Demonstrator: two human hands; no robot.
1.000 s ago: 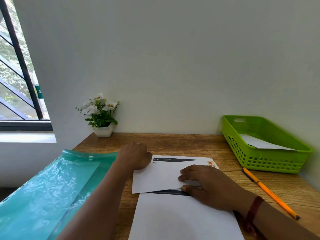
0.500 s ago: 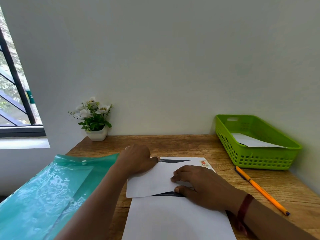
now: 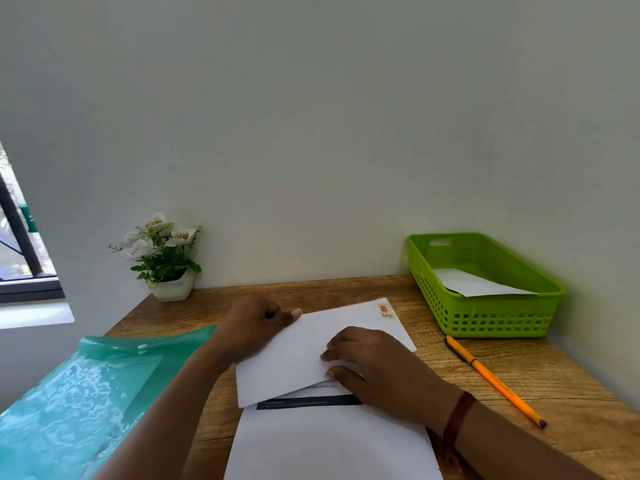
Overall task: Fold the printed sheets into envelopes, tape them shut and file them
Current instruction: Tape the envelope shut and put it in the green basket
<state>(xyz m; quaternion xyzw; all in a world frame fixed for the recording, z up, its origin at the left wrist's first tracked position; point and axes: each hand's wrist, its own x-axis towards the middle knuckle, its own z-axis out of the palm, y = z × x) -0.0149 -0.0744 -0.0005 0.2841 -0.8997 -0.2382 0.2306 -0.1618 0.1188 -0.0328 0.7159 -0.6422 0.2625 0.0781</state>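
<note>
Lower left: teal folder (image 3: 86, 393). Centre frame: left hand (image 3: 256, 327) curled, pinching the upper-left edge of the printed sheet (image 3: 294, 355), which lies skewed on the desk (image 3: 346, 289) with 1 flap folded over; right hand (image 3: 381, 368) flat, fingers (image 3: 337, 353) pressing that flap down. Reads as fold 1, flap crooked. Next: square the edges, then crease. Right: green basket (image 3: 485, 320) holding 1 paper (image 3: 474, 285).
</note>
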